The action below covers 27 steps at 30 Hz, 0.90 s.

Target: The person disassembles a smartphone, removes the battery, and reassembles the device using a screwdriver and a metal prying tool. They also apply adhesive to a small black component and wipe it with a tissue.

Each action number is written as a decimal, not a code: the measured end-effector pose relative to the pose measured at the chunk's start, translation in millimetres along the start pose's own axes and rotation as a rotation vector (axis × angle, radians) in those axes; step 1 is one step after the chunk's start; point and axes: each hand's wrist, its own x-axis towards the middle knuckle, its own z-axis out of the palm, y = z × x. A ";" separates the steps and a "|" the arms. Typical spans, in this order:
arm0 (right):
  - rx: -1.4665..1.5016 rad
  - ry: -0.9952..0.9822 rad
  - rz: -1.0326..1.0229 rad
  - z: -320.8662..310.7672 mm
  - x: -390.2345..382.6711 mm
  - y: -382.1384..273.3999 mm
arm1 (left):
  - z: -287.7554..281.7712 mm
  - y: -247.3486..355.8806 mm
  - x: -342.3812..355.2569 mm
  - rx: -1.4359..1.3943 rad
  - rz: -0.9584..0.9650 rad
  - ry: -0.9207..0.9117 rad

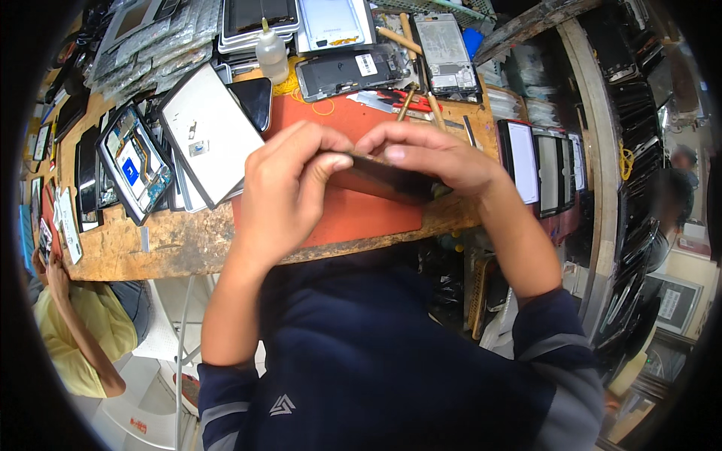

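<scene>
Over the orange-red mat (pixel 368 214), both hands hold a dark, flat phone-like panel (pixel 387 183), tilted so that it shows almost edge-on. My left hand (pixel 286 180) pinches its near left corner, thumb on top of the edge. Fingers of my right hand (pixel 436 154) are curled over the upper edge, close to the left fingertips. The panel's face is mostly hidden. Just beyond the hands lie red-handled pliers (pixel 398 99), a brass-coloured rod (pixel 407 103) and a dark phone back part (pixel 350 71).
Left of the mat lean a white panel (pixel 207 135) and an opened tablet with bare circuitry (pixel 135 161). A clear dropper bottle (pixel 271 54) stands at the back beside bubble-wrapped stacks (pixel 162 49). Phone frames (pixel 523 161) stand at right. A person in a yellow shirt (pixel 90 338) works at far left.
</scene>
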 end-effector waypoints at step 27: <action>1.281 -0.131 -0.363 23.7 11.4 12.5 | 46.1 32.0 -43.0 -0.895 -0.494 -0.096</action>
